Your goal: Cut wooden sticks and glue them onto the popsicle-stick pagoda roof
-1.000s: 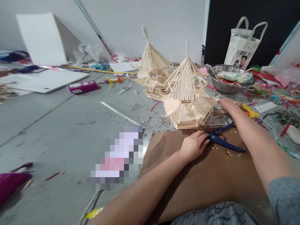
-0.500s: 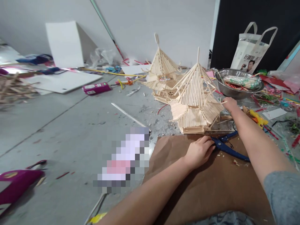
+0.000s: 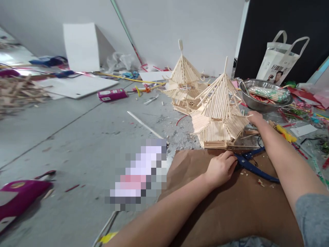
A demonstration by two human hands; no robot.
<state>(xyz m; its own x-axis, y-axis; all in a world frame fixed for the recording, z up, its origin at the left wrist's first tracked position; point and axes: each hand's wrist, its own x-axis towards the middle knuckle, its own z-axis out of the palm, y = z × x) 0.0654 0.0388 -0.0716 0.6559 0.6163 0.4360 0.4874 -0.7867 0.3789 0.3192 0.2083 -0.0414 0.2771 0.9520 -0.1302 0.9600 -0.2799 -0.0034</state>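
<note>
My left hand rests on brown paper, fingers bent and pressed together over the jaw end of blue-handled pliers. The fingers cover the jaws, and whatever is pinched there is hidden. Farther out, my right hand reaches beside the right edge of the nearer stick pavilion model, close to a thin stick end that juts from its lower roof. Its fingertips are out of sight. Behind and to the left stands a second stick pavilion. Small pale stick scraps lie near the pliers.
A steel bowl with wrapped sticks stands behind my right hand, a white bag beyond it. A yellow tool lies by my right forearm. Purple devices and a blurred-out phone-like object are on the floor left; loose sticks lie far left.
The whole view has shifted, so things sit a little farther right and mostly lower. Both hands keep nearly the same places beside the pliers and the nearer pavilion.
</note>
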